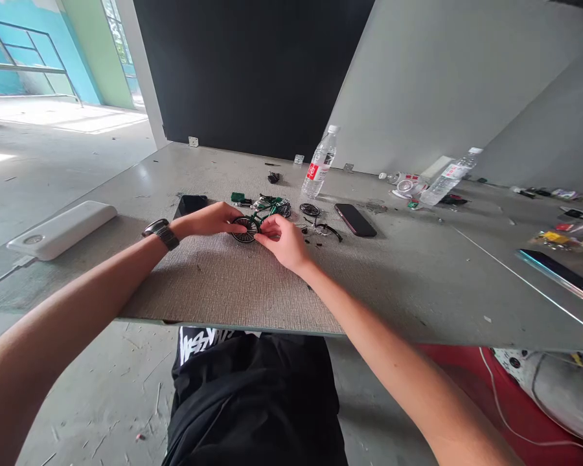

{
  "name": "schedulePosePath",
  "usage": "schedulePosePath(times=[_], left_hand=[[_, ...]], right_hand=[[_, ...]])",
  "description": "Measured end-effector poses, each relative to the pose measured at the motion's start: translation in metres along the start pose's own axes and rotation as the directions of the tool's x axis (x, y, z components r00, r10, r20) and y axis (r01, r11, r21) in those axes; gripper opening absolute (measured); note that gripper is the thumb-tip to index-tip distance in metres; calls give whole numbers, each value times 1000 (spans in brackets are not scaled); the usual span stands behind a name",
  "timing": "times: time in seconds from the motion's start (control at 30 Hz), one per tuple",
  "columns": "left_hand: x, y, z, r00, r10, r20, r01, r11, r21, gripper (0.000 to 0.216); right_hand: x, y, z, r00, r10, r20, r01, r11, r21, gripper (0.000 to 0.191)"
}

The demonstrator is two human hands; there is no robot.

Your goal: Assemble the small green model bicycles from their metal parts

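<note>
Both hands work on a small model bicycle with a green frame and a black spoked wheel, held upright on the grey tabletop. My left hand, coming in from the left, pinches the wheel near its top. Opposite it, my right hand has thumb and fingers closed at the wheel's right side, by the frame; its exact contact is partly hidden. Just right of the hands lie a loose spoked wheel and a thin black curved part. A green piece lies behind my left hand.
A water bottle stands behind the parts, and a phone lies to the right. A white power bank with a cable is at the left. Another bottle leans over clutter farther right. The table's front edge runs close to my body.
</note>
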State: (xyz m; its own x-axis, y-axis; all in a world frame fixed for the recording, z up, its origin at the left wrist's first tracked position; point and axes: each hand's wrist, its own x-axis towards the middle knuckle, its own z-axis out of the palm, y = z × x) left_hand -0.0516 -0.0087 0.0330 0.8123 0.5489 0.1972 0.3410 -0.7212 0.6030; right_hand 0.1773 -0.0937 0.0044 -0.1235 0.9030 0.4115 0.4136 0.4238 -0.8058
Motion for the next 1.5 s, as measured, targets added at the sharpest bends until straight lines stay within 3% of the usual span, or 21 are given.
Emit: schedulePosePath(times=[0.13, 0.23, 0.33, 0.4, 0.53, 0.77, 1.03, 1.1, 1.17, 1.3, 1.37, 1.5], left_hand=[[1, -1, 1, 1000, -25, -18, 24, 1000, -7, 35], [1, 0, 2, 998, -52, -30, 51, 998, -34, 35], [2, 3, 3, 998, -52, -43, 49, 996, -73, 34], [1, 5, 3, 997, -52, -53, 47, 995, -85, 34], [1, 7, 3, 996, -53, -65, 47, 994, -94, 34], [2, 3, 4, 997, -45, -65, 38, 994, -103, 36], [1, 5, 3, 998, -15, -56, 12, 999, -53, 40], [1, 7, 3, 998, -12, -65, 9, 999, -46, 40], [2, 10, 5, 996, -30, -84, 26, 998, -51, 39], [5, 15, 9, 988, -72, -137, 63, 996, -63, 36], [6, 18, 11, 986, -60, -152, 52, 997, -59, 34], [6, 20, 10, 987, -44, -156, 41, 999, -22, 32]], right_hand=[[0, -1, 0, 1000, -18, 12, 18, 999, -42, 20], [-2, -8, -5, 996, -90, 22, 93, 977, -193, 12], [-6, -19, -9, 969, -237, 66, 243, 876, -417, 5], [-9, -25, -9, 948, -273, 162, 317, 803, -504, 9], [-13, -27, -2, 906, -166, 390, 390, 688, -612, 17], [-13, -29, -2, 913, -59, 405, 357, 597, -718, 26], [-12, -35, -8, 915, 16, 404, 289, 673, -681, 13], [-11, -36, -13, 918, -18, 396, 297, 694, -656, 14], [-6, -37, -23, 945, -106, 310, 285, 734, -617, 18], [20, -27, -58, 976, -220, -1, 184, 820, -542, 22], [37, -15, -75, 978, -206, 32, 191, 825, -532, 23], [61, 11, -92, 961, -116, 251, 231, 835, -500, 35]])
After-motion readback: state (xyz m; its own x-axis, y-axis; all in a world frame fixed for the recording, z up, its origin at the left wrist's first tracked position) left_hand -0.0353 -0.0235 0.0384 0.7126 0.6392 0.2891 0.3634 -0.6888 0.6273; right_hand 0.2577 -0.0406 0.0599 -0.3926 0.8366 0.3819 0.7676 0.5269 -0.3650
